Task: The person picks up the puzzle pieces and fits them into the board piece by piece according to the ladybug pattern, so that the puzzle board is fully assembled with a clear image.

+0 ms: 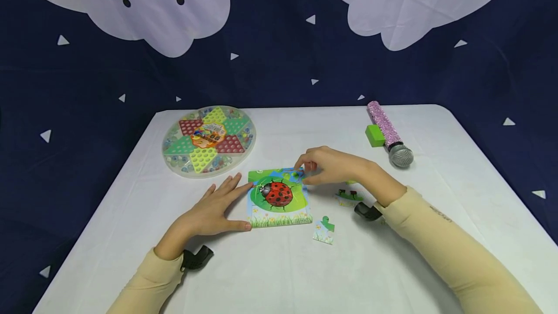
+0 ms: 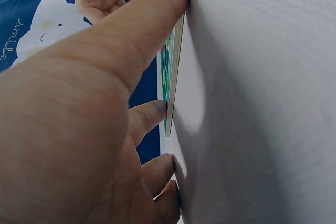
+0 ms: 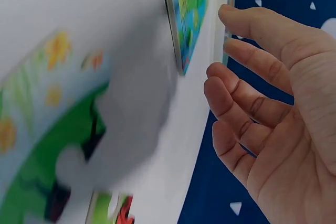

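A ladybug puzzle (image 1: 279, 194) lies on the white table, its thin edge (image 2: 176, 69) showing in the left wrist view. My left hand (image 1: 214, 211) is at its left side with the fingers spread. The thumb (image 2: 157, 6) and index finger touch that edge. Over the puzzle's top right corner is my right hand (image 1: 332, 164), its fingers loosely bent and nothing between them in the right wrist view. One loose puzzle piece (image 1: 324, 232) lies just off the lower right corner. Another piece (image 1: 348, 196) is partly covered by the right forearm.
Toward the back left sits a round Chinese checkers board (image 1: 209, 140) with marbles under its clear cover. A pink glittery microphone (image 1: 385, 127) lies at the back right, touching a green block (image 1: 375, 135). Behind the table hangs a dark blue cloth (image 1: 279, 74) with clouds.
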Available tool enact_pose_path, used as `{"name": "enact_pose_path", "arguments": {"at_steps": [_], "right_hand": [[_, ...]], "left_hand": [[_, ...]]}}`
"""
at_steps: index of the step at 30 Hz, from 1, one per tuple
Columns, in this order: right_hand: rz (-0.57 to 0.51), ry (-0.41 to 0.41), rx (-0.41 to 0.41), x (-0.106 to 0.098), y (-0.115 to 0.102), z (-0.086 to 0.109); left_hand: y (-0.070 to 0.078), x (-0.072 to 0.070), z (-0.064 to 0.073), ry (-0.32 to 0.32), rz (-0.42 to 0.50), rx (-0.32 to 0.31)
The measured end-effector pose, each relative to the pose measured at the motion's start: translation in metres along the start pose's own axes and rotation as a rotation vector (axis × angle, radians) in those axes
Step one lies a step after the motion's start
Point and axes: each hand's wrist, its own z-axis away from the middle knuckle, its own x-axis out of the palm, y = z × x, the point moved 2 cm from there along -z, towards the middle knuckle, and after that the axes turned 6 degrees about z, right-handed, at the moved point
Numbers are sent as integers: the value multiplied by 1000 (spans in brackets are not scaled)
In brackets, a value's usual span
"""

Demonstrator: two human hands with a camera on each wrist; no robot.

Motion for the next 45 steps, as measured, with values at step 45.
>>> {"name": "enact_pose_path", "arguments": {"at_steps": [45], "right_hand": [[23,148,413,4,65,81]], "left_hand": [[0,2,2,7,20,4]]}}
